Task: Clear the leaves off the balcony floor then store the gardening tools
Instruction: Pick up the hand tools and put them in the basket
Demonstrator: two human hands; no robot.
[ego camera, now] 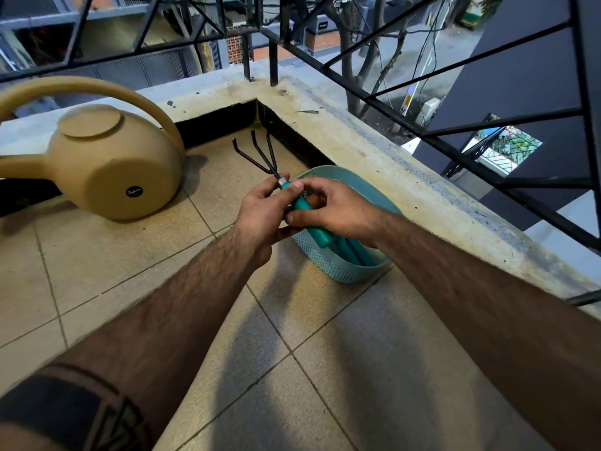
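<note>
A small hand rake (pixel 260 156) with three black prongs and a teal handle is held over the tiled balcony floor (pixel 136 255). My left hand (pixel 263 213) grips the handle near its metal collar. My right hand (pixel 335 209) pinches the same handle from the right. Just below and to the right stands a teal plastic basket (pixel 344 268) against the parapet. Two more teal tool handles (pixel 356 252) lie inside it. The rake's handle end hangs above the basket's near rim. No leaves show on the tiles in view.
A tan plastic watering can (pixel 117 164) lies on its side on the floor at left. A concrete parapet (pixel 374 157) with a black metal railing (pixel 455 92) bounds the corner behind and to the right. Bare tiles fill the foreground.
</note>
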